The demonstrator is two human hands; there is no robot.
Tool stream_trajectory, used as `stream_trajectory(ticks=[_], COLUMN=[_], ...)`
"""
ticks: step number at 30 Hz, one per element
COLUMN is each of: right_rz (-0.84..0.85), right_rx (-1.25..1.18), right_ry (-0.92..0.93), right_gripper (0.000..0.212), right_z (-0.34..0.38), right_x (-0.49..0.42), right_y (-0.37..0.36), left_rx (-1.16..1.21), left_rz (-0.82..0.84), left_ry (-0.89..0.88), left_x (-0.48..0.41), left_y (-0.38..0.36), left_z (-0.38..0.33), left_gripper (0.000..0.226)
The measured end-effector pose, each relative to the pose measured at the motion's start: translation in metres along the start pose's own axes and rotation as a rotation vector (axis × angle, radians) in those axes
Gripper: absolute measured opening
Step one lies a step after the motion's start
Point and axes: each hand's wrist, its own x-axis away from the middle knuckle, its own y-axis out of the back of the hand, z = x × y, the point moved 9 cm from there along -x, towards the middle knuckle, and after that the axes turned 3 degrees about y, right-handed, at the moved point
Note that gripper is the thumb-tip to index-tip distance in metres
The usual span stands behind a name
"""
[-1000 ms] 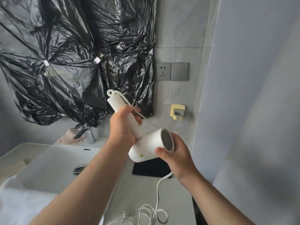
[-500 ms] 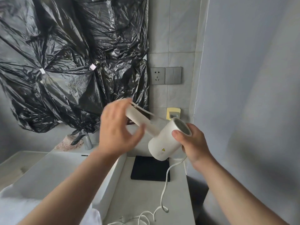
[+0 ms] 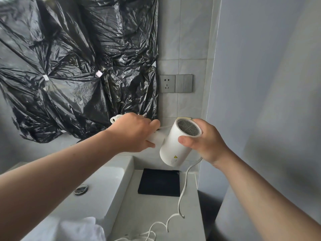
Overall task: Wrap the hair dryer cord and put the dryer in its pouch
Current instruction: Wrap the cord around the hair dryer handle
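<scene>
Tiled bathroom wall, black plastic sheeting (image 3: 73,70) taped over it. Sink (image 3: 97,193) at desk's (image 3: 152,211) left edge, one drain plug (image 3: 81,189) in basin. One black pouch (image 3: 159,182) flat near desk's back edge, contents unseen. One white hair dryer (image 3: 175,145) held above pouch: left hand (image 3: 133,134) wrapped around handle, right hand (image 3: 206,141) clamped on barrel. One cord (image 3: 182,193) trails down onto desk's front edge.

Tiled wall (image 3: 184,40) – grey socket panel (image 3: 175,83) mounted on it; black plastic sheeting (image 3: 73,66) left of panel; white basin (image 3: 97,186) below-left.
</scene>
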Motion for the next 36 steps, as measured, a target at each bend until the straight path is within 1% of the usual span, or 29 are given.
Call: stream_trajectory(ticks=[3, 7, 12, 16, 18, 22, 25, 27, 29, 30, 31, 33, 35, 36], right_rz=[-0.001, 0.012, 0.0, 0.02, 0.048, 0.154, 0.155, 0.119, 0.071, 0.037, -0.001, -0.055, -0.045, -0.018], right_rx=[0.033, 0.049, 0.046, 0.023, 0.025, -0.016, -0.163, -0.224, -0.212, -0.202, -0.203, -0.233, -0.214, -0.162], right_ry=[-0.001, -0.016, -0.009, -0.006, 0.003, -0.029, -0.14, -0.225, -0.254, -0.267, -0.292, -0.35, -0.375, -0.375], right_gripper=[0.055, 0.058, 0.053, 0.054, 0.053, 0.04, 0.05, 0.036, 0.021, 0.017, 0.018, 0.025, 0.024, 0.025], right_z=[0.001, 0.001, 0.01, 0.015, 0.015, 0.012, -0.005, -0.019, -0.029, -0.034, -0.042, -0.058, -0.069, -0.072], right_x=[-0.002, -0.004, -0.01, -0.011, -0.01, -0.012, -0.013, -0.013, -0.014, -0.014, -0.012, -0.005, 0.004, 0.007], right_y=[0.004, 0.008, 0.009, 0.01, 0.009, 0.009, 0.019, 0.021, 0.02, 0.022, 0.026, 0.03, 0.025, 0.018], left_rx=[0.022, 0.018, 0.066, 0.145, 0.173, 0.196, 0.277, 0.327, 0.356, 0.362, 0.373, 0.447, 0.545, 0.568], left_rz=[0.05, 0.123, 0.106, 0.099, 0.104, 0.066, 0.016, -0.005, -0.001, -0.001, -0.003, -0.001, 0.018, 0.026], left_ry=[0.042, 0.035, 0.059, 0.045, 0.033, 0.035, 0.092, 0.141, 0.205, 0.238, 0.275, 0.362, 0.434, 0.457], left_x=[0.001, 0.006, -0.001, 0.0, 0.003, 0.009, 0.014, 0.014, 0.011, 0.01, 0.01, 0.014, 0.018, 0.019], left_y=[-0.005, -0.014, -0.012, -0.008, -0.01, -0.007, -0.001, 0.004, 0.006, 0.007, 0.007, 0.004, -0.002, -0.006], left_z=[0.003, 0.003, -0.011, -0.013, -0.015, -0.009, 0.004, 0.01, 0.014, 0.017, 0.022, 0.036, 0.047, 0.049], left_gripper=[0.054, 0.054, 0.037, 0.043, 0.042, 0.038, 0.037, 0.036, 0.034, 0.034, 0.034, 0.032, 0.027, 0.025])
